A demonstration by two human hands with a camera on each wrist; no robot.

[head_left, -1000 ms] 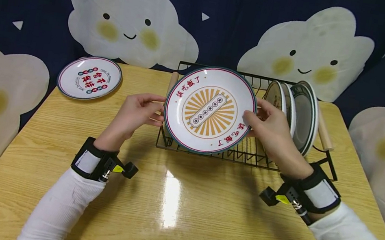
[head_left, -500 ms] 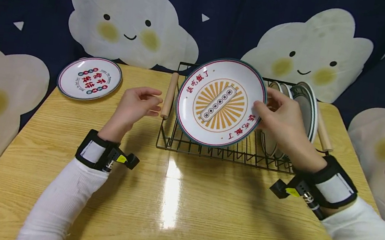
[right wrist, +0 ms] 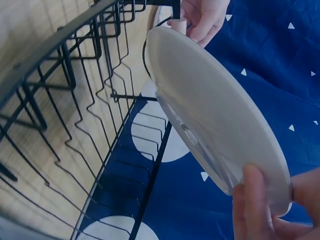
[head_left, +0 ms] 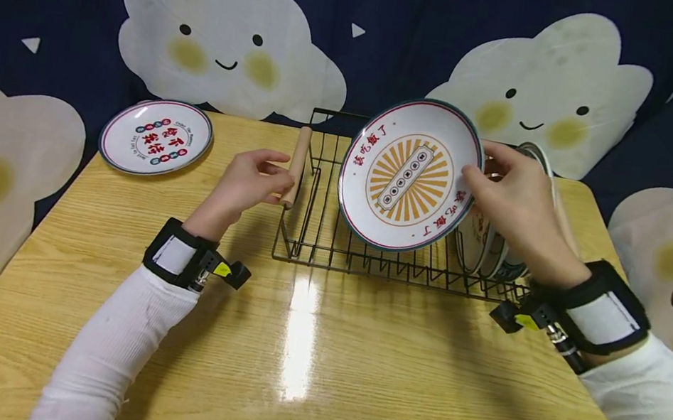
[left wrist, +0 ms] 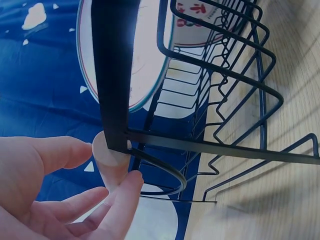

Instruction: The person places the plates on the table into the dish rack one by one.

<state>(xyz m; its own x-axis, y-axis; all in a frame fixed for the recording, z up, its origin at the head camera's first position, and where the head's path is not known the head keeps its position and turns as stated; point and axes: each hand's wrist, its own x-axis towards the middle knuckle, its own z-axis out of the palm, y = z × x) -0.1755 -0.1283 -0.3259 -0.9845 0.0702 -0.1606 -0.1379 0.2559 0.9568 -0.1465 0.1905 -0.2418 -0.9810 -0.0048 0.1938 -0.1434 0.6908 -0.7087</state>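
Note:
My right hand (head_left: pixel 521 200) pinches the right rim of a white plate (head_left: pixel 403 212) with an orange sunburst, red lettering and a blue-green rim. The plate is tilted above the wire dish rack (head_left: pixel 330 256), its pale back (right wrist: pixel 215 100) showing in the right wrist view. My left hand (head_left: pixel 252 184) is at the rack's left wooden handle (head_left: pixel 297 168). In the left wrist view, thumb and fingers (left wrist: pixel 127 200) lie on either side of that handle's end. Several plates (head_left: pixel 473 247) stand on edge in the rack's right part, partly hidden behind my right hand.
A smaller white plate (head_left: pixel 156 138) with red lettering lies on the wooden table (head_left: pixel 287 375) at the back left. Behind the table hangs a dark blue curtain (head_left: pixel 398 3) with smiling clouds. The rack's right wooden handle (head_left: pixel 568 217) is partly covered by my right arm.
My left hand let go of the plate's left rim and came to the rack's left handle. My right hand carried the plate to the right and slightly up, turning it a little.

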